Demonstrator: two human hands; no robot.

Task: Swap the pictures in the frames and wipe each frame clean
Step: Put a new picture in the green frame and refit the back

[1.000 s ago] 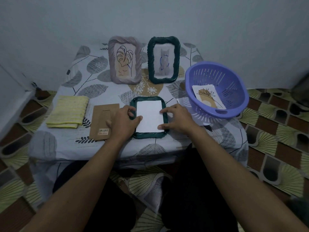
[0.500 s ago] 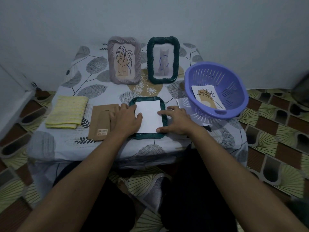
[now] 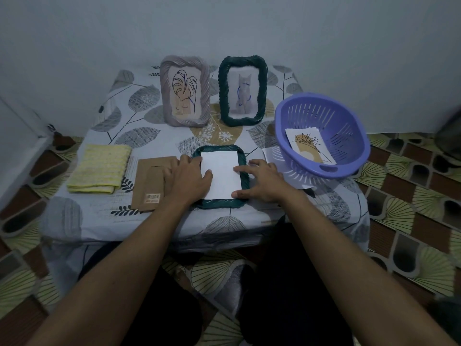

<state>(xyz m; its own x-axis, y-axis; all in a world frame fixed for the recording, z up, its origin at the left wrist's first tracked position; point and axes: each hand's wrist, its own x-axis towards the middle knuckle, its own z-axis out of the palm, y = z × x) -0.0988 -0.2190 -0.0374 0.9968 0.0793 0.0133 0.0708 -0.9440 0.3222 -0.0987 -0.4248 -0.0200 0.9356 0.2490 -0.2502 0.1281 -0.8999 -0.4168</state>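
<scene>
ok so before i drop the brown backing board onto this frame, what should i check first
1. White sheet inside the rim of the green frame: top and right edges sit within it, left edge is hidden under the left hand. Cannot tell.
2. Sheet held flat: left hand and right hand both press on it. Ok.
3. Backing board within reach: lies just beside the left hand. Ok.
4. A hand free to lift the board: both are on the frame. Not ok.
5. Right picture, face down: only a blank white side shows. Cannot tell.
6. Frame wiped: yellow cloth lies folded, apart. Cannot tell.
</scene>
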